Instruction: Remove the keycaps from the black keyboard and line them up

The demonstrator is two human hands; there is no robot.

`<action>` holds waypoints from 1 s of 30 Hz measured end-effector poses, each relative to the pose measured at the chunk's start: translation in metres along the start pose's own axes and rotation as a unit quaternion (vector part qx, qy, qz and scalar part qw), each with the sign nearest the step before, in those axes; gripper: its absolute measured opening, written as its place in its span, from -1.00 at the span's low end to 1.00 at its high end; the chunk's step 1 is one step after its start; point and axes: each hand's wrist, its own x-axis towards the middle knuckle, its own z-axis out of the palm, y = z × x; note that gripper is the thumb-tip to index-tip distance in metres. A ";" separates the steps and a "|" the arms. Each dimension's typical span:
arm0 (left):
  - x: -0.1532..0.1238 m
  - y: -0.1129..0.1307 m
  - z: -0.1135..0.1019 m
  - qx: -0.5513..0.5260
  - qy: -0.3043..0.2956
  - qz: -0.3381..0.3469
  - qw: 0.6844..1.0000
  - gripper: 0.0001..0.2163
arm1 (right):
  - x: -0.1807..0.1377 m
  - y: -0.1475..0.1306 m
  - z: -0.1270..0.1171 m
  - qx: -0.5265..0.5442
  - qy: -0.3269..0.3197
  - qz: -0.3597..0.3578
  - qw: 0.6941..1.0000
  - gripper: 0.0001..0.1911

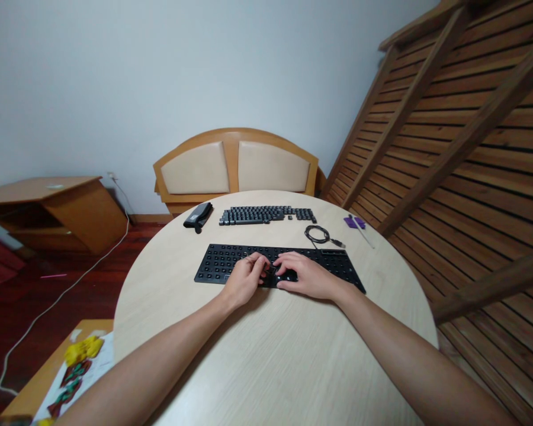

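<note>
A black keyboard base [222, 260] with its keycaps off lies across the round table. My left hand [246, 277] is over its middle near the front edge, fingers curled in a pinch; anything between the fingertips is too small or hidden to make out. My right hand [305, 275] rests just beside it, thumb and fingers apart around a part of the base, with no object visible in it. Behind the base, loose dark keycaps [257, 214] lie in keyboard order. A coiled black cable [317, 234] with a USB plug lies behind the right half.
On the round table [266, 355] stand a dark folded pouch [198, 216] at back left and a purple item [354, 222] with a thin rod at right. Yellow cloth [83, 350] lies on a low surface at left. A slatted wooden frame [462, 177] leans at right.
</note>
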 end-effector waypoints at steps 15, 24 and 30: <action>-0.004 0.003 -0.004 0.181 0.019 0.043 0.982 -0.76 | 0.000 0.000 0.000 -0.002 0.001 -0.004 1.000 -0.86; 0.001 -0.006 -0.002 0.090 -0.008 0.033 0.995 -0.66 | 0.001 -0.003 -0.001 -0.009 0.006 -0.005 1.000 -0.85; 0.003 -0.011 -0.002 0.042 -0.025 0.024 0.999 -0.59 | 0.001 -0.001 0.001 -0.021 0.010 -0.008 1.000 -0.87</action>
